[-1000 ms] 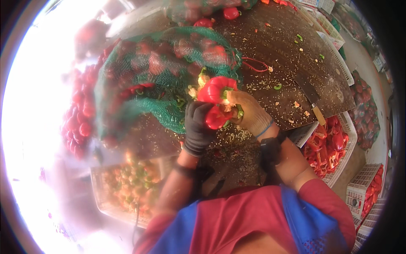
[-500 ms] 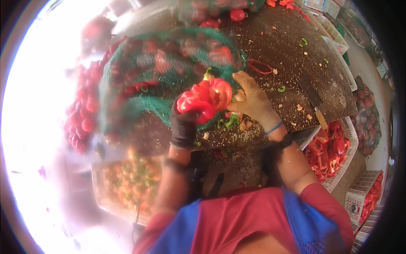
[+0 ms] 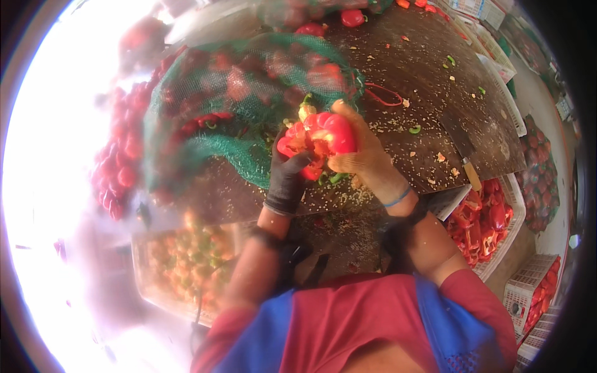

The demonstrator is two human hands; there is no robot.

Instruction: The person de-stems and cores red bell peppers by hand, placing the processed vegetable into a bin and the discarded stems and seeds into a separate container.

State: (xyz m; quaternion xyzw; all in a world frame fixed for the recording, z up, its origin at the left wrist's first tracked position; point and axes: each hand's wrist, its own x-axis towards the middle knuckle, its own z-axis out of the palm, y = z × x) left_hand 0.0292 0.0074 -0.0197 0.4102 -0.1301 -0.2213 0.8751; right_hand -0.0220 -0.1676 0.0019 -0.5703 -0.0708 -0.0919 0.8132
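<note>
A split red bell pepper (image 3: 333, 132) is held between both hands above the near part of the wooden table, its torn inside showing. My left hand (image 3: 288, 171), in a dark glove, closes round its left and lower side. On its right side my right hand (image 3: 367, 155), in a tan glove, grips with thumb and fingers. A pale seed core with a green stem (image 3: 306, 109) shows just beyond the pepper. Behind the hands lies a green mesh sack (image 3: 261, 62) with red peppers in it. Seeds and green scraps (image 3: 339, 178) lie under the hands.
A knife (image 3: 471, 173) with a wooden handle lies at the table's right edge. Below it stands a white crate (image 3: 515, 211) of cut red peppers. At the lower left, a pale bin (image 3: 143, 273) holds cores, blurred by glare. A red cord loop (image 3: 385, 93) lies beside the sack.
My right hand has closed onto the pepper from the right; before, its fingers were apart from the pepper. My left hand has moved slightly right, and the pepper has turned.
</note>
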